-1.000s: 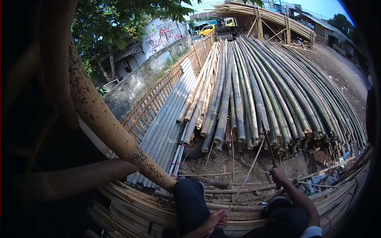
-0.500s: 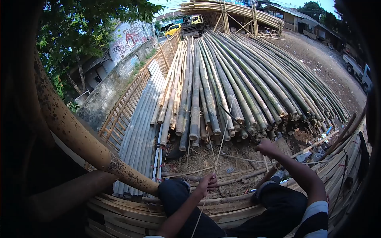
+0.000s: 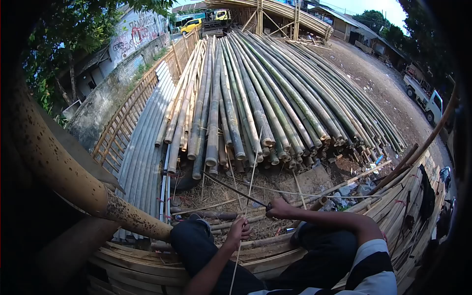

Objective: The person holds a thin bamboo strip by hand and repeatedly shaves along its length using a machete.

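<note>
My left hand [image 3: 238, 232] is closed around a thin, pale bamboo strip [image 3: 252, 172], which rises above the fist and runs down past my lap. Closed on the dark handle of a long, narrow knife, my right hand [image 3: 279, 208] is just right of and above the left. The knife's blade [image 3: 228, 186] points up and left, crossing the strip in view above my left hand. Whether the blade touches the strip I cannot tell. My bent knees [image 3: 194, 246] lie below both hands.
A big stack of bamboo poles [image 3: 275, 108] spreads out ahead, cut ends facing me. Corrugated sheets [image 3: 140, 142] and a bamboo fence [image 3: 130, 105] run along the left. A thick spotted bamboo pole [image 3: 73, 172] slants close by on my left. Split bamboo [image 3: 393, 196] lies at right.
My right hand has come left and down with the knife, nearer the left hand, and the blade now crosses the strip lower. The left hand still grips the strip. The whole view has shifted.
</note>
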Motion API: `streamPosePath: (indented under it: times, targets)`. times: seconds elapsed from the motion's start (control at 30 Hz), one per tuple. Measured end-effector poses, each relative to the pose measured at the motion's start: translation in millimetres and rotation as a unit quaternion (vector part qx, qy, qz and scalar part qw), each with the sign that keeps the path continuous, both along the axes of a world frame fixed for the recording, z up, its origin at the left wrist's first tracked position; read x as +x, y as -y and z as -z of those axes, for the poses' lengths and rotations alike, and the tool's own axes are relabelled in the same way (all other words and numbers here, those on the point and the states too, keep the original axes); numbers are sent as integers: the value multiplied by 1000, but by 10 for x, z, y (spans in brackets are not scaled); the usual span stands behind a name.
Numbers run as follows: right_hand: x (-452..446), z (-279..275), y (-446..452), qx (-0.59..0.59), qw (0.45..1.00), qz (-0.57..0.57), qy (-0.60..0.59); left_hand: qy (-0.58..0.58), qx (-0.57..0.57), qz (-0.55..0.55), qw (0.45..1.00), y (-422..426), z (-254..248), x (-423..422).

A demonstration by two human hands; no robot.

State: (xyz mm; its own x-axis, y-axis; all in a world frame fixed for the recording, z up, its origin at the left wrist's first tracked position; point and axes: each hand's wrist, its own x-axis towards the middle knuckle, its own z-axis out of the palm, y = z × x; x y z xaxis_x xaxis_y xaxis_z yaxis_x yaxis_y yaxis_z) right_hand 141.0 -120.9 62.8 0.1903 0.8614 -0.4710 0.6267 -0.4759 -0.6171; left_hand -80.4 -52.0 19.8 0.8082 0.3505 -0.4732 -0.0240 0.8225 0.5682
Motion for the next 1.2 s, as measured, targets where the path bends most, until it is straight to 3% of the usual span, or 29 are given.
streamPosePath:
  times: [0.17,0.23,0.3,0.37,0.43,0.57,0.7,0.83,0.97,1.03,1.2]
  targets:
    - [-322,-219,-149,-9,999,-39,-25,15,-21,-20,999,7,-117,11]
    - [-399,-204,-189,45,994,-100,32,21,-29,-23,999,10,-152,10]
    - [-353,-197,-243,31,994,-97,33,-16,33,-44,998,37,-148,-11]
    - [-147,-89,-363,71,984,-80,140,-25,56,-43,997,144,-92,-32]
    - [386,-43,-540,69,977,-1,201,-66,76,-27,995,217,-205,-108]
    - [1152,-110,-416,37,958,280,39,-31,64,69,995,234,-235,-105]
    - [1207,-132,49,58,948,293,109,-10,-13,121,992,256,-225,-37]
    - [862,53,154,43,967,248,25,-17,4,85,996,389,-264,-15]
    - [395,3,58,-12,994,106,-23,-14,46,65,997,306,-233,-67]
    - [265,58,-80,27,993,-32,112,-48,96,66,992,247,-274,-93]
    - [-155,-173,-201,65,974,-167,141,-98,151,32,983,298,-368,-53]
